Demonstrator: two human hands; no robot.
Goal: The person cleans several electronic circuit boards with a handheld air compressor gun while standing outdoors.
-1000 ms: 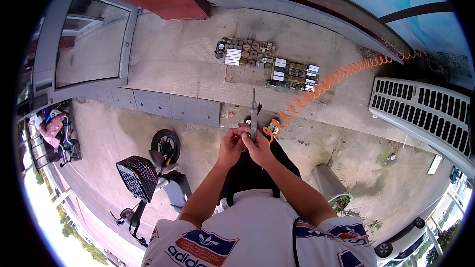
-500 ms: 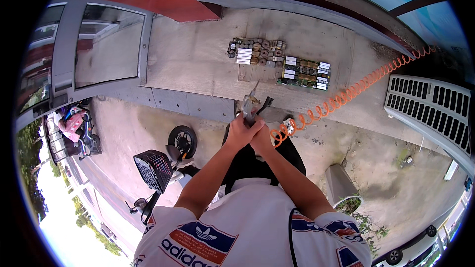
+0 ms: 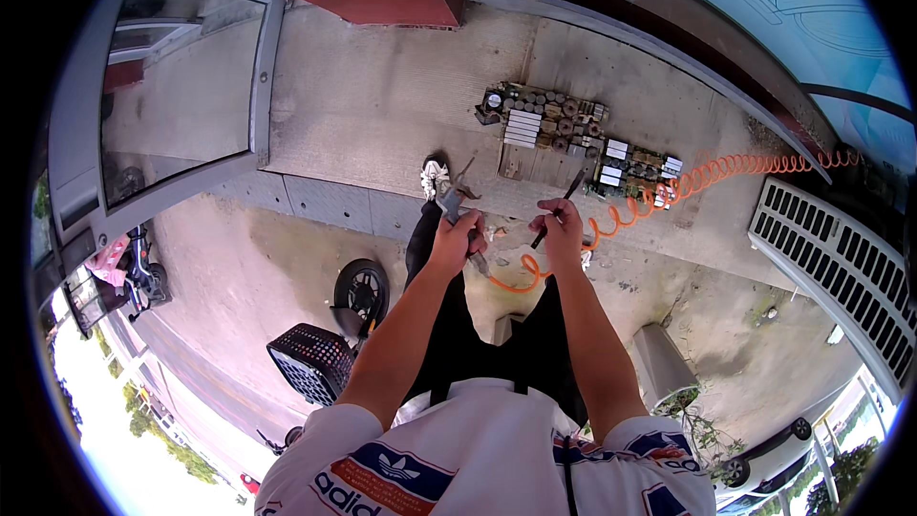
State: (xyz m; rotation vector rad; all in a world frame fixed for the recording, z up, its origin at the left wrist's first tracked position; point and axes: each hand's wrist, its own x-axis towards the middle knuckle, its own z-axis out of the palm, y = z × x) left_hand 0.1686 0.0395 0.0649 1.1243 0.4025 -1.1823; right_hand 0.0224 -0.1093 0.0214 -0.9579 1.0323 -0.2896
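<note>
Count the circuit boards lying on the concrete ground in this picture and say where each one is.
2: a larger circuit board beyond the hands, and a smaller circuit board touching its right end.

One view only: head cam, worn on the person's head, looking steeply down w/ wide fisheye, so straight edges bow toward the dark round rim. Pic is upright, not mirrored. Nearest, at the bottom edge, the person's white printed shirt (image 3: pixel 478 459); both forearms rise from there to the left hand (image 3: pixel 457 237) and right hand (image 3: pixel 562 227) near centre, close to the lens. Beyond them the concrete ground (image 3: pixel 382 105), well apart from the cam, w/ a long circuit board (image 3: pixel 573 139) lying far-centre. Far left: a grey-framed glass door (image 3: pixel 181 96). Right: a white louvred grille (image 3: pixel 841 268). No second view, so no shared part.
</note>
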